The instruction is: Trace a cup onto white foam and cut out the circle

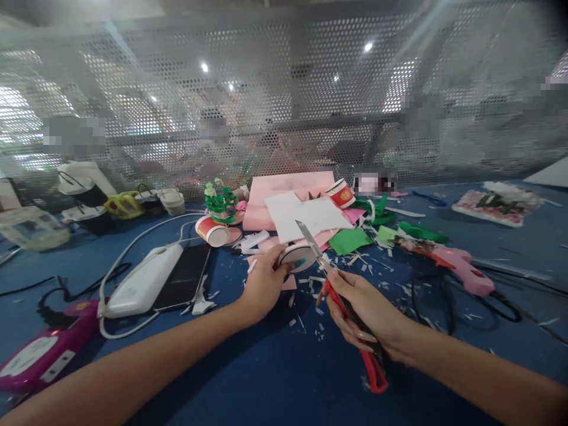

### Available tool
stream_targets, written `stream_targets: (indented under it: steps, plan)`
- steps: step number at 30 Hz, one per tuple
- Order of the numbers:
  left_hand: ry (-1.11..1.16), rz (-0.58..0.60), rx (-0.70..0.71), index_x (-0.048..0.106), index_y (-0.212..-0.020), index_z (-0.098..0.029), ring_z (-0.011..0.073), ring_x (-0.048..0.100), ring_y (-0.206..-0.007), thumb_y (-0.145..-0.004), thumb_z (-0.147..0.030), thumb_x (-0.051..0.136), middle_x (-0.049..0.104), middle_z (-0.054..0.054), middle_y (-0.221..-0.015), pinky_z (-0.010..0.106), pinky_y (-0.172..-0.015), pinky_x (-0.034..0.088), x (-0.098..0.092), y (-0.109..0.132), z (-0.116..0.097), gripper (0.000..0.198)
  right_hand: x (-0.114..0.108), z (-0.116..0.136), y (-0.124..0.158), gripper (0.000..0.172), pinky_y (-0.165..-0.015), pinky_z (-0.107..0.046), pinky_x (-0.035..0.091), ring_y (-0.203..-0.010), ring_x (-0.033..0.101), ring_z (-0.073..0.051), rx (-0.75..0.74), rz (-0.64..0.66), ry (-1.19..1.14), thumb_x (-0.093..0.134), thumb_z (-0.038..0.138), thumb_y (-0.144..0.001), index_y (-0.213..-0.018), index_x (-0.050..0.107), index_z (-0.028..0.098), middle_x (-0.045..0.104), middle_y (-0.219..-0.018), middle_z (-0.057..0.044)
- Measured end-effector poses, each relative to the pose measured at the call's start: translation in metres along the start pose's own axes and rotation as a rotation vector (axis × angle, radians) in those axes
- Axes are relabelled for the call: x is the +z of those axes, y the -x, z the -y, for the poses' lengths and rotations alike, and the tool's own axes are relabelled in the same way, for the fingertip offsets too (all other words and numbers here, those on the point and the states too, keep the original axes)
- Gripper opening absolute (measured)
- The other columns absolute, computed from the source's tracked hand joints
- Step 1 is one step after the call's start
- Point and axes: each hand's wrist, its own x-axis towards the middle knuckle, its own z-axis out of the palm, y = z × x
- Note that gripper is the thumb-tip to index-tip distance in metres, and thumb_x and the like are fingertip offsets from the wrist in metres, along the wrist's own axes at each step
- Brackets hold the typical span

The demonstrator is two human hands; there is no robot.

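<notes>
In the head view, our left hand (264,284) grasps a paper cup (298,257) in its fingers. The cup is tipped sideways just in front of the pink foam sheets (288,189), apparently to steady it against the blade. Our right hand (361,313) has its fingers clenched on a red-handled utility knife (312,242). Paper scraps (317,331) litter the blue desk (266,378), and a perforated screen (284,89) stands behind the sheets.

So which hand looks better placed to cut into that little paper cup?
Right, probably. The right hand grips the red knife, with its blade at the paper cup. The left hand only holds that cup from the side.
</notes>
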Motion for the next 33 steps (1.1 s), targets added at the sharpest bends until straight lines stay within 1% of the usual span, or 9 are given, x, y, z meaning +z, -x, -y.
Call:
stream_targets:
  steps: [4,7,9,17,21,28,30,33]
  plan:
    - [-0.100,0.001,-0.007,0.056,-0.097,-0.021,0.0141,0.056,-0.070,-0.077,-0.019,0.045,0.063,-0.001,-0.077,0.025,-0.064,0.043,-0.0017,0.0032,-0.0025,0.023,-0.0009,-0.0006,0.0011,0.032,-0.019,-0.014,0.027,-0.018,0.024,-0.002,-0.002,-0.002,0.005,0.041,0.047,-0.085,-0.072,0.046,0.018,0.042,-0.034,0.010]
    - [-0.197,0.017,0.039,0.058,-0.097,-0.022,0.0139,0.055,-0.067,-0.079,-0.023,0.045,0.063,-0.001,-0.073,0.024,-0.063,0.041,-0.0035,0.0063,-0.0064,0.022,-0.0023,-0.0020,0.0013,0.033,-0.019,-0.013,0.027,-0.018,0.024,-0.002,-0.004,0.003,0.002,0.041,0.048,-0.085,-0.073,0.046,0.018,0.042,-0.035,0.010]
    - [-0.220,0.027,0.057,0.058,-0.096,-0.022,0.0139,0.055,-0.067,-0.079,-0.023,0.045,0.063,-0.001,-0.072,0.024,-0.064,0.041,-0.0041,0.0070,-0.0074,0.021,-0.0028,-0.0024,0.0009,0.033,-0.020,-0.013,0.027,-0.019,0.024,-0.002,-0.005,0.009,-0.003,0.041,0.049,-0.084,-0.072,0.046,0.018,0.043,-0.035,0.010]
    - [-0.131,0.057,0.072,0.057,-0.094,-0.021,0.0125,0.055,-0.068,-0.079,-0.021,0.046,0.063,-0.002,-0.074,0.023,-0.063,0.042,-0.0025,0.0041,-0.0003,0.019,-0.0029,-0.0013,0.0011,0.033,-0.019,-0.013,0.026,-0.019,0.023,-0.002,-0.001,0.028,-0.023,0.041,0.049,-0.085,-0.072,0.045,0.018,0.043,-0.035,0.010]
    - [-0.156,0.049,0.071,0.058,-0.094,-0.021,0.0124,0.054,-0.066,-0.078,-0.021,0.048,0.062,-0.002,-0.073,0.024,-0.063,0.042,-0.0027,0.0041,-0.0001,0.019,-0.0036,-0.0022,0.0021,0.034,-0.019,-0.013,0.027,-0.019,0.024,-0.002,-0.005,0.042,-0.023,0.041,0.050,-0.084,-0.073,0.046,0.018,0.044,-0.035,0.009]
    - [-0.117,0.075,0.132,0.058,-0.092,-0.020,0.0117,0.056,-0.071,-0.078,-0.017,0.047,0.064,-0.002,-0.077,0.022,-0.066,0.044,-0.0018,0.0051,0.0006,0.018,-0.0007,0.0008,0.0008,0.032,-0.018,-0.013,0.027,-0.018,0.025,-0.003,0.004,0.028,-0.028,0.040,0.047,-0.086,-0.072,0.045,0.019,0.042,-0.034,0.009]
    - [-0.107,0.082,0.145,0.058,-0.091,-0.020,0.0112,0.056,-0.070,-0.077,-0.015,0.046,0.064,-0.002,-0.076,0.021,-0.065,0.044,-0.0014,0.0057,0.0006,0.019,0.0000,0.0019,0.0022,0.032,-0.018,-0.013,0.027,-0.018,0.025,-0.003,0.010,0.023,-0.021,0.039,0.046,-0.087,-0.071,0.044,0.019,0.042,-0.034,0.009]
    - [-0.150,0.088,0.151,0.059,-0.088,-0.019,0.0103,0.054,-0.063,-0.076,-0.013,0.045,0.062,-0.002,-0.070,0.020,-0.061,0.043,-0.0017,0.0070,-0.0005,0.019,-0.0001,0.0017,0.0040,0.032,-0.018,-0.013,0.028,-0.018,0.026,-0.003,0.006,0.018,-0.022,0.040,0.045,-0.087,-0.070,0.044,0.018,0.043,-0.034,0.009]
